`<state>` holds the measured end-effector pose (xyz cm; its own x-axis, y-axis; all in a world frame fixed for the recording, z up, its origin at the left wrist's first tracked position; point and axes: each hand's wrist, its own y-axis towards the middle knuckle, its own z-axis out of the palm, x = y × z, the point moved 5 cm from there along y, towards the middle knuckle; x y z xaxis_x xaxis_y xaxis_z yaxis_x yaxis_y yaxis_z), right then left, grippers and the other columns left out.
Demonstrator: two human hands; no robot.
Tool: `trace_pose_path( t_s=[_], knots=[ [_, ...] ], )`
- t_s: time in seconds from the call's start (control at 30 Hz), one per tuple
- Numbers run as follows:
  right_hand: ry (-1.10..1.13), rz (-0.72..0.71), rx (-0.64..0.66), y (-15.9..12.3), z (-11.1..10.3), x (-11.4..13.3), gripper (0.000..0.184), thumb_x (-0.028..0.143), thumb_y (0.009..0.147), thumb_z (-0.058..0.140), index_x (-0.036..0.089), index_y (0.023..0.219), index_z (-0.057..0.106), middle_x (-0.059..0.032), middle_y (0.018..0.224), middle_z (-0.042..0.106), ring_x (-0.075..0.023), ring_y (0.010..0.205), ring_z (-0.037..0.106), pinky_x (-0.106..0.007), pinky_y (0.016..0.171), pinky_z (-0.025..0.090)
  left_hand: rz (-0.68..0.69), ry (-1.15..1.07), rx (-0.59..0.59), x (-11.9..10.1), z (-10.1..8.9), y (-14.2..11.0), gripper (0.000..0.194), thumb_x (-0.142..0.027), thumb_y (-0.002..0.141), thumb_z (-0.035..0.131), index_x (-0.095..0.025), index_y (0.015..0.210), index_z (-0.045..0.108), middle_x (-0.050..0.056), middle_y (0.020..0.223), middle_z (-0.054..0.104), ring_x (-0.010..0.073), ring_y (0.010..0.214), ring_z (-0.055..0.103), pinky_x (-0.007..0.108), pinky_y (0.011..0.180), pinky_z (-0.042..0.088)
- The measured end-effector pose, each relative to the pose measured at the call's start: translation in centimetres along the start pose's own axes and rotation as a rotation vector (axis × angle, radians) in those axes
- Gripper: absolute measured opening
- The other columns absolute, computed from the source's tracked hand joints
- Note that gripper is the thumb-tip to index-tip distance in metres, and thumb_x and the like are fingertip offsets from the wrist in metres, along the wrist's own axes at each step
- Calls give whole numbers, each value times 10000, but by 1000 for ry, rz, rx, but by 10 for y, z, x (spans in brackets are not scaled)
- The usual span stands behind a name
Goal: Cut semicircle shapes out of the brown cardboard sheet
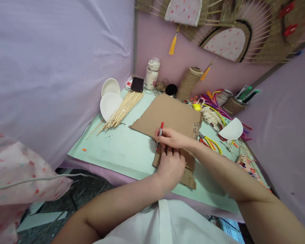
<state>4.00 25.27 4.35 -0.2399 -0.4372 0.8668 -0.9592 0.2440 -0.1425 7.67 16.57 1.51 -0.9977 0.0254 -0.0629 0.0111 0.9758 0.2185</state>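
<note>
A red-and-white marker (pixel 162 126) stands nearly upright in my right hand (pixel 170 137), its fingers closed round the barrel. Its lower end points down at a small cardboard strip (pixel 157 159) near the front of the table. My left hand (pixel 171 167) lies on the cardboard with its fingers stretched forward, just below the right hand. Another narrow cardboard piece (pixel 189 179) with a torn end sticks out under the left hand. Behind both hands lies a large cardboard sheet (pixel 170 112). The hands partly cover the smaller pieces.
Bamboo sticks (pixel 125 108) and white paper bowls (pixel 110 105) lie at the left. A bottle (pixel 151 74), phone (pixel 137 84) and twine spool (pixel 189 83) stand or lie at the back. Yellow-handled pliers (pixel 212 144), pipe cleaners (pixel 213 100) and a pen holder (pixel 235 105) are at the right.
</note>
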Motion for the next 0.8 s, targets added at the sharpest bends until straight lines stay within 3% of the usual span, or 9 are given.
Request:
trace_pose_path(
  t_s=[0.5,0.8],
  knots=[
    [-14,-4,-30,-3,-11,-3,183,329,899,473,188,783,485,39,624,521,-110,595,534,-219,581,424,-9,-31,4,1,-1,1,413,-267,921,457,-71,1267,570,238,1330,530,354,1271,459,541,1051,333],
    [119,27,-15,-12,-18,-19,267,444,900,505,186,834,483,25,669,543,-130,651,590,-224,578,445,-1,-9,-19,1,1,0,441,-244,929,438,-59,1322,514,237,1365,502,342,1305,428,529,1071,319]
  ],
)
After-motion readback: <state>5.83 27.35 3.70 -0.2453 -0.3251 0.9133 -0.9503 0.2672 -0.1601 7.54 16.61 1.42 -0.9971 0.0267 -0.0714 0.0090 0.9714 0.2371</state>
